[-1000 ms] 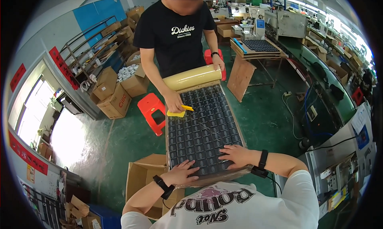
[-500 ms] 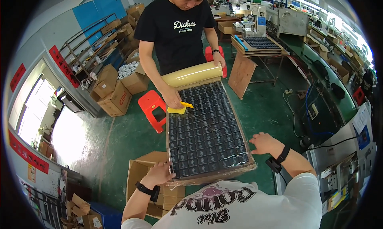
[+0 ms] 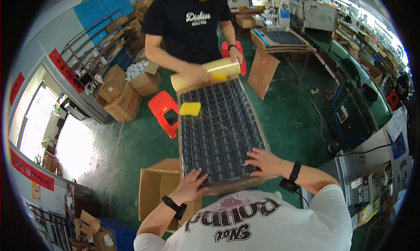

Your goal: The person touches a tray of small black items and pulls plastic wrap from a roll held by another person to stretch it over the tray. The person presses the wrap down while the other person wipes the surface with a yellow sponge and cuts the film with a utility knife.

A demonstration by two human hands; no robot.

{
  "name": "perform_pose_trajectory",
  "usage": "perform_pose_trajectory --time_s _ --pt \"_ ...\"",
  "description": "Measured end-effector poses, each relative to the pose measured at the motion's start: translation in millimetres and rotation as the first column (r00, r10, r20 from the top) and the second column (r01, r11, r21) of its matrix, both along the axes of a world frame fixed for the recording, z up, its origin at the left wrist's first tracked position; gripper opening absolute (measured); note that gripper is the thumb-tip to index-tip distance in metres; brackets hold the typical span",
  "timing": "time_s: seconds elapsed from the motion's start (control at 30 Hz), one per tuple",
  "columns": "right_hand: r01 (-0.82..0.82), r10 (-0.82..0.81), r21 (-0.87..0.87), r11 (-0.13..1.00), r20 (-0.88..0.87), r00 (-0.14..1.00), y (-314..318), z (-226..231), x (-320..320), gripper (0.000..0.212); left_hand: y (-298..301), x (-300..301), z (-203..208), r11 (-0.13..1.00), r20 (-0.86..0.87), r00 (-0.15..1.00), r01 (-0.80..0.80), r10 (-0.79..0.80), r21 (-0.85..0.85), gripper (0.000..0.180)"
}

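A long tray of black, rounded-square pieces in rows [image 3: 214,133] lies in front of me. My left hand [image 3: 191,185] rests on its near left corner, fingers spread. Over the near right part, my right hand [image 3: 264,162] has its fingers stretched onto the pieces. Across the far end lies a roll of yellowish film [image 3: 227,68]. A co-worker's blurred hand [image 3: 196,74] is at that roll with a small yellow tool [image 3: 218,77]. On the tray's far left side sits a yellow, sponge-like block [image 3: 190,109].
An open cardboard box [image 3: 151,189] stands below the tray's near left side. A red stool [image 3: 163,113] is left of the tray. Farther right, a stand [image 3: 264,78] carries another dark tray. Machinery [image 3: 365,161] stands at my right.
Both my hands have moved inward onto the tray's pieces from its edges. The co-worker's hand has left the yellow block and carried the yellow tool to the film roll.
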State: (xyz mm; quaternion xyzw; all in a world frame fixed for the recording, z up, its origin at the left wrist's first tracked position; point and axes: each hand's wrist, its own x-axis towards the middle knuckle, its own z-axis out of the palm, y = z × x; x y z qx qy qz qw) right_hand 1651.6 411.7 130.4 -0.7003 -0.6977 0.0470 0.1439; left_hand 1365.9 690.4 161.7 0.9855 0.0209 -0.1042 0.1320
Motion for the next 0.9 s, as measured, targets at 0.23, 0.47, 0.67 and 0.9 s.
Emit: perform_pose_trajectory --time_s 0.23,0.47,0.67,0.9 --pt "0.120 -0.120 0.020 0.993 -0.013 0.993 -28 20 26 0.064 12 -14 26 0.967 -0.089 0.965 -0.241 0.247 0.081 0.069" --pt "0.169 -0.159 0.055 0.984 -0.145 0.977 -10 20 35 0.070 3 29 16 0.971 0.074 0.970 -0.229 0.233 -0.064 0.075" --pt "0.089 -0.092 -0.127 0.988 -0.020 0.996 0 10 23 0.075 -5 35 9 0.968 -0.071 0.967 -0.241 0.246 0.074 0.081" --pt "0.073 -0.076 -0.076 0.994 -0.033 0.997 -1 0 24 0.074 -8 33 18 0.945 -0.185 0.928 -0.326 0.323 0.015 0.083"
